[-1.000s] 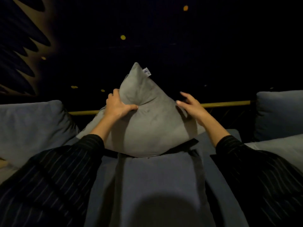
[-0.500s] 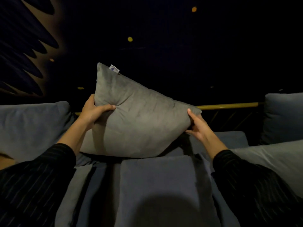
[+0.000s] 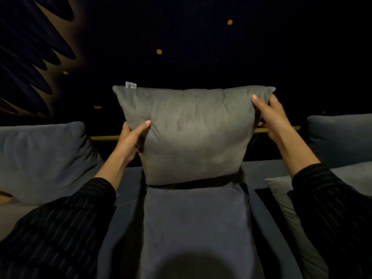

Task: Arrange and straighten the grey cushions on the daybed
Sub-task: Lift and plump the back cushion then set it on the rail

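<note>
A grey square cushion (image 3: 193, 135) stands upright in front of me, its top edge level and a small white tag at its top left corner. My left hand (image 3: 130, 141) grips its left side, thumb on the front. My right hand (image 3: 270, 115) grips its upper right corner. The cushion's bottom edge sits just behind a flat blue-grey cushion (image 3: 197, 222) lying on the daybed seat (image 3: 267, 218).
A large blue-grey back cushion (image 3: 44, 160) leans at the left, another (image 3: 340, 137) at the right. A lighter grey cushion (image 3: 281, 200) lies at the right under my sleeve. A brass rail (image 3: 104, 137) runs behind the daybed; beyond it is dark.
The grey cushion has turned from standing on a corner, through a tilt, to square and upright. My right hand moved up from its lower right edge to its upper right corner.
</note>
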### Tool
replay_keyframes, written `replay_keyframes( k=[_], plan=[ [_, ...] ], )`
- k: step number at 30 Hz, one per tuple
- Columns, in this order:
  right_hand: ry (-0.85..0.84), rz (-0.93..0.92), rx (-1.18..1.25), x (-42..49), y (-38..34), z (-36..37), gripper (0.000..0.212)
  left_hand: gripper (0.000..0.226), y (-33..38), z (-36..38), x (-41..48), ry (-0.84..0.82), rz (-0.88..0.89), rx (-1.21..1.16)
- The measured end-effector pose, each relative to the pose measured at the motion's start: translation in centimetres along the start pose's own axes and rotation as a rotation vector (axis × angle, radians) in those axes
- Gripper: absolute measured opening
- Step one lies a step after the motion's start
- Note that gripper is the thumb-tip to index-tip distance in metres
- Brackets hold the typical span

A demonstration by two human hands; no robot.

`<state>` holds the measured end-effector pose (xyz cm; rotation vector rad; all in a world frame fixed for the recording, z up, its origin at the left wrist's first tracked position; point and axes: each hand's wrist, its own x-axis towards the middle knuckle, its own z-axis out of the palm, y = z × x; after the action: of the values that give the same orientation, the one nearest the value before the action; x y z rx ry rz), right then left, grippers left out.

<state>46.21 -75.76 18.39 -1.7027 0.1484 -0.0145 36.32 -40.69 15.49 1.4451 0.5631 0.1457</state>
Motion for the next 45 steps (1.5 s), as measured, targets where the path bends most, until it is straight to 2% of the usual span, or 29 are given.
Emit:
replay_keyframes(
  k=[3,6,12,19,23,26,29,31,33,35,36,38,40,43,45],
  plan=[
    [0.005,0.103,-0.058,-0.7,4.1,0.2,0.055,0.085,-2.4,1.4,-0.1,0.017,-0.083,0.018],
    [-0.054,0.196,-0.053,-1.3,7.7,0.6,0.065,0.086,-4.0,2.5,0.7,0.005,-0.097,0.108],
    [-0.158,0.244,-0.089,0.3,7.8,0.7,0.087,0.091,-4.0,4.4,3.7,0.061,-0.131,0.133],
    [-0.183,0.430,-0.008,-0.3,9.6,0.8,0.081,0.088,-5.2,3.5,5.6,0.061,-0.196,0.128],
    [-0.207,0.422,0.037,-0.9,10.1,0.9,0.077,0.086,-6.2,2.6,5.3,0.071,-0.170,0.057],
    [-0.204,0.316,0.027,-0.7,9.7,0.9,0.083,0.074,-6.1,2.5,5.5,0.042,-0.115,0.008],
    [-0.142,0.220,0.081,-0.3,9.1,0.7,0.074,0.074,-4.5,2.6,6.1,-0.011,-0.034,-0.026],
    [-0.101,0.211,0.147,-0.3,9.0,0.5,0.081,0.062,-3.4,2.5,6.1,-0.033,0.025,-0.068],
    [-0.067,0.225,0.208,-1.4,9.5,0.3,0.089,0.039,-3.5,2.3,5.5,-0.019,0.052,-0.140],
    [-0.028,0.264,0.230,-3.1,11.7,0.4,0.095,0.034,-5.2,1.9,3.9,0.006,0.033,-0.198],
    [-0.026,0.278,0.186,-4.1,12.8,0.6,0.092,0.039,-6.5,1.6,2.9,0.038,-0.005,-0.191],
    [-0.020,0.291,0.001,-5.5,14.1,1.5,0.069,0.054,-9.1,0.6,1.1,0.140,-0.097,-0.136],
    [0.022,0.268,-0.165,-4.9,14.1,2.2,0.057,0.071,-10.0,-0.5,0.8,0.193,-0.119,-0.085],
    [0.077,0.232,-0.373,-2.9,11.5,2.9,0.067,0.092,-8.0,-0.9,2.4,0.199,-0.090,0.086],
    [0.095,0.228,-0.442,-1.8,9.9,2.9,0.073,0.089,-6.1,-0.3,3.5,0.211,-0.064,0.175]
  ],
)
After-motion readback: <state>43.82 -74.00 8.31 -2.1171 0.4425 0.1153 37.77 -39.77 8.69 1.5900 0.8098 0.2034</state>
